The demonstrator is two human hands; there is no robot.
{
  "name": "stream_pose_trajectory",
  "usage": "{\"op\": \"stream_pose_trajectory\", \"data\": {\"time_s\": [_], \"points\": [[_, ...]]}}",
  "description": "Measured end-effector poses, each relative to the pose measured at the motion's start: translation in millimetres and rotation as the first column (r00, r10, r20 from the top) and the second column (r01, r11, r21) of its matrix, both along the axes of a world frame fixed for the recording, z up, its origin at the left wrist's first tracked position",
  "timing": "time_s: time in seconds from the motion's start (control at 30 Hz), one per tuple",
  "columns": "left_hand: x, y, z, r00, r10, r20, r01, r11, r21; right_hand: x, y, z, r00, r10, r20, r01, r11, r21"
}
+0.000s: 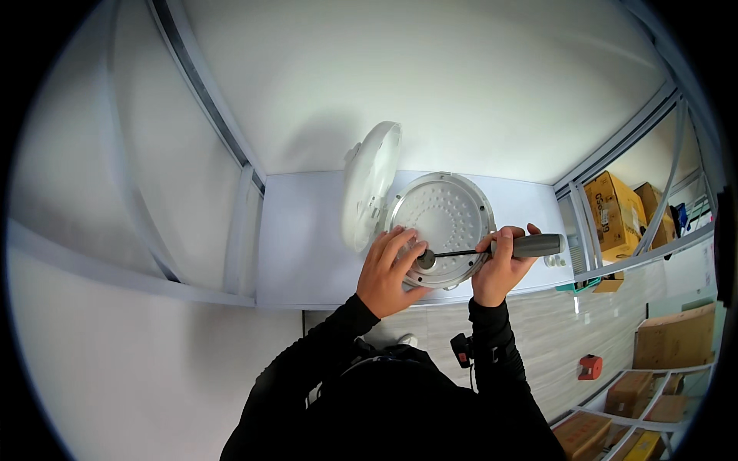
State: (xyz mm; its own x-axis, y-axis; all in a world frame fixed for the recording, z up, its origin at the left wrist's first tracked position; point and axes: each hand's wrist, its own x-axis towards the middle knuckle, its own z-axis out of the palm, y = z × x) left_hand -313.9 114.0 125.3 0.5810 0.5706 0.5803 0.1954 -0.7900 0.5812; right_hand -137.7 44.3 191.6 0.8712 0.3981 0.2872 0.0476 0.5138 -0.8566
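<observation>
Slipping of the screwdriver (pixel 500 247) tip is judged the main risk at this moment: the slim black shaft runs nearly level from the grey handle at centre right to a small round fitting (pixel 427 259) near the lower edge of the round metal inner lid plate (pixel 446 223), and any sideways push could drive the tip off the fitting and into the left hand (pixel 390 270) just beside it. A second risk is the plate shifting on the white bench (pixel 307 230), since only one hand steadies it.

Left hand: fingers (pixel 405 244) spread and laid flat on the lower left of the perforated plate, pressing rather than gripping, fingertips close to the fitting.

Right hand (pixel 501 270): fingers curled closed around the screwdriver handle, thumb on top, at the plate's right rim.

The plate lies in the middle of the frame, hinged or leaning against a white outer lid (pixel 370 184) standing upright on its left; the joint itself cannot be made out. Cardboard boxes (pixel 615 211) sit on shelving at the right edge.
</observation>
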Motion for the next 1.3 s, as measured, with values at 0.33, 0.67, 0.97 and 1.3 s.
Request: {"op": "stream_pose_trajectory", "data": {"time_s": [0.33,0.67,0.97,1.3], "points": [[9,3,-13,0.996,-0.013,0.083,0.003,0.992,0.123,-3,-18,2,0.996,-0.035,-0.077,0.036,0.999,0.007],[10,6,-10,0.981,-0.053,0.188,0.030,0.992,0.124,7,-60,38,0.994,-0.095,-0.063,0.100,0.991,0.084],[12,-1,1,0.830,-0.051,0.555,0.177,0.969,-0.175,77,-69,-39,0.978,0.030,-0.207,-0.003,0.992,0.129],[27,-11,0,0.771,0.242,0.589,0.243,0.744,-0.623,74,-53,-107,0.870,0.272,-0.410,-0.390,0.890,-0.235]]}}
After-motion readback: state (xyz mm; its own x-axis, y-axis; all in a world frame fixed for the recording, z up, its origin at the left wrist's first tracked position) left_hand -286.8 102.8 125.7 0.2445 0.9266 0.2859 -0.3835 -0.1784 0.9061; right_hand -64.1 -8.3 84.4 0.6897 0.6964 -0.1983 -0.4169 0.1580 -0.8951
